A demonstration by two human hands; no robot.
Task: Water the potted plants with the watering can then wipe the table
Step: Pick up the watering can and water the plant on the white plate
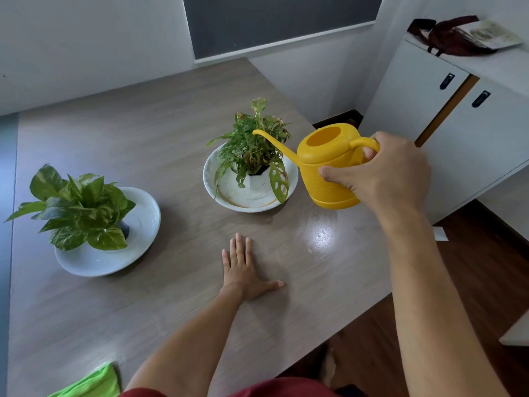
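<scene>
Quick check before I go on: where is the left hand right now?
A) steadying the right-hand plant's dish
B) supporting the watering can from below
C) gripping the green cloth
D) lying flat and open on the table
D: the left hand lies palm-down, fingers spread, on the bare table, apart from both dishes, while the right hand holds the watering can.

The room looks like a plain home or small office. A wood-grain table [143, 138] stands against white walls [86, 38], with a dark window [272, 18] beyond the hands. Past the right hand [383, 170] stands a white cabinet [429, 90] with lockable doors, a bag [449, 35] on top. Two houseplants in white dishes [143, 222] sit ahead of the left hand [243, 270]; dark wooden floor [486, 267] lies right.
</scene>
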